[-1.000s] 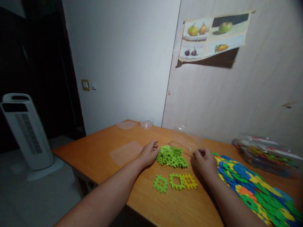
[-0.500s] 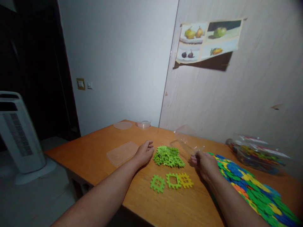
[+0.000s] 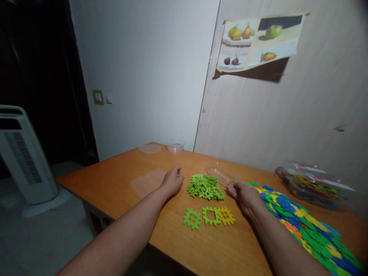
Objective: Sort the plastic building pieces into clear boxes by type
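My left hand (image 3: 172, 179) rests on the wooden table (image 3: 115, 184) with its fingers curled and nothing in it, just left of a pile of light green toothed square tiles (image 3: 205, 187). My right hand (image 3: 243, 193) lies right of that pile, fingers pinched at the near rim of a clear plastic container (image 3: 222, 173) that lies flat on the table. In front of the pile three single tiles sit in a row: a green one (image 3: 192, 218), another green one (image 3: 211, 215) and a yellow one (image 3: 225, 215).
A spread of multicoloured tiles (image 3: 301, 226) covers the table's right side, with a clear bag of more tiles (image 3: 313, 186) behind it. A flat clear lid (image 3: 148, 182), a round lid (image 3: 149, 148) and a small cup (image 3: 175, 147) lie at the left and back. A white tower fan (image 3: 17, 153) stands on the floor.
The clear container, tilted up in my right hand before, has come down flat on the table. My left hand has stayed beside the green pile.
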The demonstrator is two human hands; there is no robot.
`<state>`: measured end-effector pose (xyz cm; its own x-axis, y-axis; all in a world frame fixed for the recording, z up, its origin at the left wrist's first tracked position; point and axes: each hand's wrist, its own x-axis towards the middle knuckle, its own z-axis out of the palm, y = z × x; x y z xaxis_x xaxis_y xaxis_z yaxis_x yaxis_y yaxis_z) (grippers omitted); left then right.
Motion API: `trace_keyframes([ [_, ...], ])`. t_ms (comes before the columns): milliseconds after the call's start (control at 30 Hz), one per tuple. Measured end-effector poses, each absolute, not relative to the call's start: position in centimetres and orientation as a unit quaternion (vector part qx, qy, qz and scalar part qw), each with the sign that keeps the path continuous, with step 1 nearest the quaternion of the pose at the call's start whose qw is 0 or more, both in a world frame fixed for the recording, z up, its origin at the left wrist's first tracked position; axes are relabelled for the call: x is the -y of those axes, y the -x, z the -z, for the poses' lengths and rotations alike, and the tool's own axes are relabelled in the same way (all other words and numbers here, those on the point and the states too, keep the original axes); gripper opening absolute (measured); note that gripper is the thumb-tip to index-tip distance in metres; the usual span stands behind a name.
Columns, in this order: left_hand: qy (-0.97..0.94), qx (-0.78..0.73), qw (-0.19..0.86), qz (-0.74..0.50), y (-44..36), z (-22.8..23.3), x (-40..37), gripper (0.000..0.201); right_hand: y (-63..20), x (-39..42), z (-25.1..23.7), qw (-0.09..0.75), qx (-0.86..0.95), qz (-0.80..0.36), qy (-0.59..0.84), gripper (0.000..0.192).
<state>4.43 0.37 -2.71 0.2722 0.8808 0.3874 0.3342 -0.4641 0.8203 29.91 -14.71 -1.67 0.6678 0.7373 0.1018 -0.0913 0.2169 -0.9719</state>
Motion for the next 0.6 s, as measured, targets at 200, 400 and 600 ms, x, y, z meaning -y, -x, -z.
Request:
trace_keyframes([
  [200,-0.755,-0.405,0.28,-0.434,-4.3,2.4,0.1,0.04,-29.5,16.3,-0.2,0.65,0.325,-0.272,0.632,0.015],
  [400,-0.792,-0.337,0.256,-0.44,-4.2,1.8,1.5,0.031,-26.6,19.0,-1.7,0.504,0.483,-0.286,0.657,0.01],
  [600,-0.78,-0.303,0.3,-0.458,-3.9,-0.4,3.7,0.022,-24.6,20.8,-3.3,0.293,0.634,-0.311,0.645,0.033],
])
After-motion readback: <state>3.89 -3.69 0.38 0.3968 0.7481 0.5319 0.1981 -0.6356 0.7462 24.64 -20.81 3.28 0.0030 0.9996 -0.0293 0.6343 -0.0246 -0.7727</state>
